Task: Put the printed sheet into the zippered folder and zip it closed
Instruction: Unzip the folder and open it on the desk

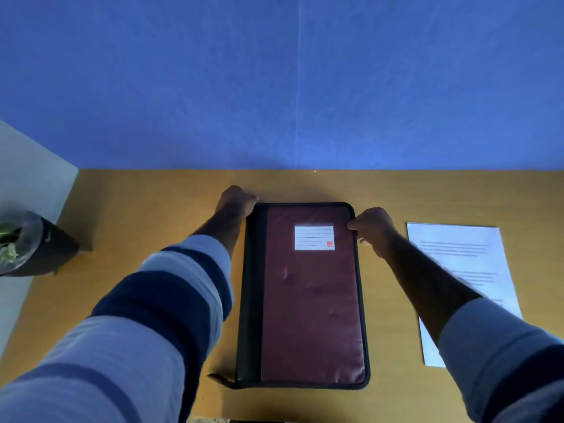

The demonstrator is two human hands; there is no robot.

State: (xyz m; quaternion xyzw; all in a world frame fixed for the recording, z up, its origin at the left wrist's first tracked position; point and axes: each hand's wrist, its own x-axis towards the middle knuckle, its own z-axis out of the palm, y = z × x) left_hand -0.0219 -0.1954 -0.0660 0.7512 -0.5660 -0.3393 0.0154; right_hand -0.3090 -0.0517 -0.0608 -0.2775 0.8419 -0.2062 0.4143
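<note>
A maroon zippered folder [308, 300] with a black spine and a white label lies flat and closed in the middle of the wooden desk [146, 215]. My left hand [236, 199] grips its far left corner with curled fingers. My right hand [370, 225] pinches the folder's right edge near the far right corner, where the zipper runs. The printed sheet [470, 270] lies flat on the desk to the right of the folder, partly hidden under my right forearm. A zipper tab [218, 378] sticks out at the folder's near left corner.
A dark pot with a green plant [27, 242] stands at the desk's left edge. A blue wall [274, 87] rises directly behind the desk. Bare desk surface lies between the folder and the plant.
</note>
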